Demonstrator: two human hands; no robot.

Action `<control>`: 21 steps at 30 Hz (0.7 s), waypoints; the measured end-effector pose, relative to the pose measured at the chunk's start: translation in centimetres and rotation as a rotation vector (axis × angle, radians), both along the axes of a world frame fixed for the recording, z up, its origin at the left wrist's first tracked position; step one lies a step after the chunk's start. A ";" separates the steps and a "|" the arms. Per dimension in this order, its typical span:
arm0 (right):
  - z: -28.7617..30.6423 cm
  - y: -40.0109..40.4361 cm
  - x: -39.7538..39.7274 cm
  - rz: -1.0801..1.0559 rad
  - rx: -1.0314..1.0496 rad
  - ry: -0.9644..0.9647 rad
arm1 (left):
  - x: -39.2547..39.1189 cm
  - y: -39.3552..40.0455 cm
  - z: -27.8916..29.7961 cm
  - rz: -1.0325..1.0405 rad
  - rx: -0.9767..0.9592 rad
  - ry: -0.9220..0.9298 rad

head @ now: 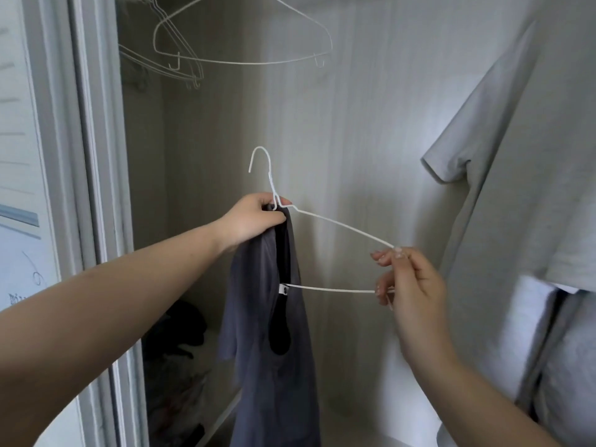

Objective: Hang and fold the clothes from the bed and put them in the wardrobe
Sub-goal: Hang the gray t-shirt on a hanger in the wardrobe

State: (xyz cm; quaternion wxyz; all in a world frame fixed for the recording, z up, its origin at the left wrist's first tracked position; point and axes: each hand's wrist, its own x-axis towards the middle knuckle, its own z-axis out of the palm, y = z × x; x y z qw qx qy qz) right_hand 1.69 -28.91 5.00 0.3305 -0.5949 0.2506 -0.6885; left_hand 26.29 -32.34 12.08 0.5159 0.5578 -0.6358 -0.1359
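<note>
Empty hangers (pixel 242 43) above, grey T-shirt (pixel 516 156) hanging right

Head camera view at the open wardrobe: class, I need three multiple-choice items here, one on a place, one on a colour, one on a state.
1. Where is the left hand holding the white wire hanger?
A. at the neck below the hook
B. at the bottom bar
C. at the right tip

2. What colour is the garment hanging from that hanger?
A. red
B. dark grey
C. yellow

3. How far onto the hanger is the garment?
A. spread over both shoulders
B. bunched at the left end only
C. not touching it

Answers:
1 A, the fingers curl round the neck together with the cloth.
2 B, the cloth is dark grey with a black lining.
3 B, the right half of the wire is bare up to the right hand.
</note>
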 end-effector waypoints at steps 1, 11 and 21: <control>-0.1 -0.2 -0.3 0.005 0.014 -0.012 | 0.0 0.1 0.0 -0.025 0.017 0.006; -2.4 -2.9 -3.6 0.156 0.206 -0.266 | -1.4 -0.6 -0.4 -0.058 0.032 -0.118; -8.4 0.3 1.6 0.421 0.514 0.048 | -2.7 -1.6 0.4 0.069 -0.092 -0.141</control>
